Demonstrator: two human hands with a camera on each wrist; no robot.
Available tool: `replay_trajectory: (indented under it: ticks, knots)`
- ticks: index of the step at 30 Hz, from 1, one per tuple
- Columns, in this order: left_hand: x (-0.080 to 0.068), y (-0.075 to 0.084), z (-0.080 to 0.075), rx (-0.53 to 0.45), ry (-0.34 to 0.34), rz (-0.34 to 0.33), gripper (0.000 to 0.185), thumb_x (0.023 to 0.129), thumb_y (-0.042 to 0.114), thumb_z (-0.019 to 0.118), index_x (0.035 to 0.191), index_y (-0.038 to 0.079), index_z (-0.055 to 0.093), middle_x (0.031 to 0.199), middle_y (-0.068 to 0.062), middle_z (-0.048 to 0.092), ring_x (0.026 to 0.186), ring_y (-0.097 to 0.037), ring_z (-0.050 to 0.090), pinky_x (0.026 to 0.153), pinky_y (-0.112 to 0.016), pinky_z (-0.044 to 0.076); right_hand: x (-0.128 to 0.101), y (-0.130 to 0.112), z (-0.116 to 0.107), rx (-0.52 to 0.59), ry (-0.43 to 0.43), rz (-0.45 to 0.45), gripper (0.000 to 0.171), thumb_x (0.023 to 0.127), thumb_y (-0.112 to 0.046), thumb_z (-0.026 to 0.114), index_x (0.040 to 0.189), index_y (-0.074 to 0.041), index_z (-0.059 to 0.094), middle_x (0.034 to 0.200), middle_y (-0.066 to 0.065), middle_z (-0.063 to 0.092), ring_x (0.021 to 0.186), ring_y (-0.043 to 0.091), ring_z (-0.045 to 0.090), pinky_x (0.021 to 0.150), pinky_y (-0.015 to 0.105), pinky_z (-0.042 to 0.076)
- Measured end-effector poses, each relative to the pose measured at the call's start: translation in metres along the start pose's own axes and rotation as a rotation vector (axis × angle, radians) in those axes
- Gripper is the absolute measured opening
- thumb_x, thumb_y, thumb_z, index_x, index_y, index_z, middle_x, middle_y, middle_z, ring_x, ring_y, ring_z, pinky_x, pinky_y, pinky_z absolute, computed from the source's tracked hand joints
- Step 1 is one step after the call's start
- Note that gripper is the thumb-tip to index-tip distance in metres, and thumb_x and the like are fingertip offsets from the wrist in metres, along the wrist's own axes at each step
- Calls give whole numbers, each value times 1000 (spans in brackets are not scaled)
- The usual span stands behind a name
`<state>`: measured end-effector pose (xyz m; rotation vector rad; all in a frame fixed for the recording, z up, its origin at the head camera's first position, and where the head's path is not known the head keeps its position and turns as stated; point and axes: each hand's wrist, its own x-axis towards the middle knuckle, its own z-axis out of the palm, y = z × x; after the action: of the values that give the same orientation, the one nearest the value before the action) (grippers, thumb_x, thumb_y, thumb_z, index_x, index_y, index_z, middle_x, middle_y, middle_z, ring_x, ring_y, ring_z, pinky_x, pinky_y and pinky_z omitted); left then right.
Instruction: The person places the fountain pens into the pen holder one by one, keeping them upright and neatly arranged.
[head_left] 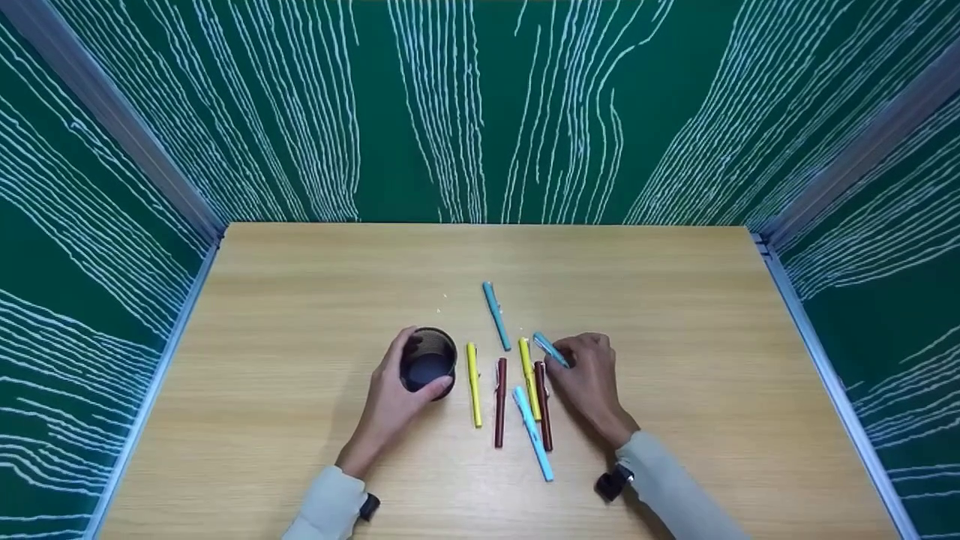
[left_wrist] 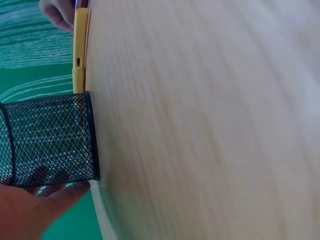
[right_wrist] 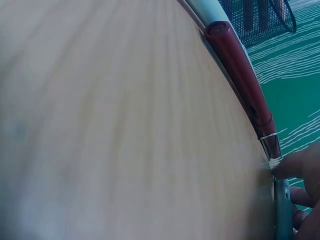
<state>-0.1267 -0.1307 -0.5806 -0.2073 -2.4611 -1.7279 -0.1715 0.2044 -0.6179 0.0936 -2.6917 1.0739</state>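
Note:
My left hand [head_left: 394, 397] grips a black mesh pen cup [head_left: 428, 367], thumb on the near side and fingers around the left. The cup stands upright on the table; its mesh wall [left_wrist: 50, 140] fills the left of the left wrist view. Right of the pens, my right hand [head_left: 590, 375] pinches a teal pen [head_left: 550, 349] at its near end. In the right wrist view the fingertips [right_wrist: 287, 167] meet that teal pen [right_wrist: 283, 210] close over the table. Between the hands lie yellow pens [head_left: 474, 385], dark red pens [head_left: 500, 403] and a light blue pen [head_left: 533, 435].
Another teal pen [head_left: 496, 315] lies farther back on the wooden table [head_left: 300, 285]. The light blue pen lies close beside a yellow pen [head_left: 525, 360] and a dark red pen [head_left: 544, 405]. Green walls [head_left: 375, 112] with white lines border the table's back and sides.

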Motion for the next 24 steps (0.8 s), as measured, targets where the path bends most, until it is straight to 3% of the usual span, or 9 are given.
replay_trajectory:
  ticks: [5,15,24]
  knots:
    - [1,-1,-1,-4,-3,-7,93,88,33,96,164,12,47,158,-14,58,142,-37,58,119,-63,42,1,-3,-3,12,-5,12,14,92,-10,85,103,-1,85,97,12,77,109,34,56,97,49,39]
    - [1,-4,0,-72,-22,-58,95,86,34,97,166,18,47,156,-9,61,141,-35,58,120,-60,40,3,-15,-24,113,-2,78,18,94,-11,83,110,-1,84,100,11,74,110,28,54,91,43,44]
    - [-5,-6,0,-87,0,-64,101,86,29,97,170,20,41,160,-7,59,146,-32,55,125,-58,34,7,-24,-41,204,4,73,17,95,-12,84,110,-4,84,102,9,75,120,27,53,102,45,40]
